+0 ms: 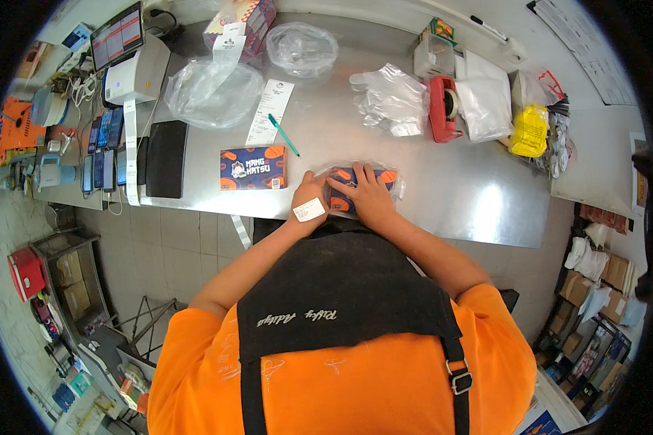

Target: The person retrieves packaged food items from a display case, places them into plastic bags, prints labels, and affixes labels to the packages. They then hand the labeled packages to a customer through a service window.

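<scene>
At the near edge of the steel table, a dark blue and orange cardboard box (339, 203) sits inside a clear plastic bag (400, 187). My left hand (308, 197) is closed on the left side of the bagged box, and a small white label (309, 209) sticks to the back of this hand. My right hand (371, 194) lies over the top right part of the box, fingers bent and pressing on the bag. A matching box (252, 168) lies flat to the left, outside any bag. Behind it, a green pen (284, 135) crosses a long paper receipt (270, 109).
Filled clear bags (302, 49) stand at the back. Plastic gloves (390, 98), a red tape dispenser (442, 109) and a yellow packet (530, 131) occupy the right. On the left are a black tablet-like slab (167, 159), several phones (109, 129) and a white printer (136, 71).
</scene>
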{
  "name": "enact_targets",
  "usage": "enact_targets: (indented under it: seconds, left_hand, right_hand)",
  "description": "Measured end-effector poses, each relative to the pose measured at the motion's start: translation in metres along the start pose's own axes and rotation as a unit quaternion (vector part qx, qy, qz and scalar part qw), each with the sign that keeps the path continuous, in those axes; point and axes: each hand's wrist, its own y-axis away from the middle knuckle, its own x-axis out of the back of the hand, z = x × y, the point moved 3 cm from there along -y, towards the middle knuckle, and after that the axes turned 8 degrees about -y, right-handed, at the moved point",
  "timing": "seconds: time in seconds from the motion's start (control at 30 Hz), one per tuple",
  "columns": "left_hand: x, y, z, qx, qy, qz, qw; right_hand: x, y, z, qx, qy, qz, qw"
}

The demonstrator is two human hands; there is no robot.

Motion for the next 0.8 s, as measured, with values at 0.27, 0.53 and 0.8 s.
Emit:
enact_targets:
  seconds: [0.27, 0.53, 0.8]
  left_hand:
    - [-0.021, 0.012, -0.023, -0.057, -0.018, 0.055, 0.997]
    - [-0.082, 0.024, -0.060, -0.114, -0.039, 0.074, 0.990]
    - [-0.043, -0.001, -0.036, 0.031, 0.054, -0.017, 0.998]
  right_hand:
    - [0.047, -0.097, -0.060, 0.041, -0.207, 0.106, 0.972]
    - [-0.045, -0.205, -0.175, 0.114, 0.047, -0.126, 0.984]
    - [0.093, -0.177, -0.052, 0.071, -0.344, -0.174, 0.920]
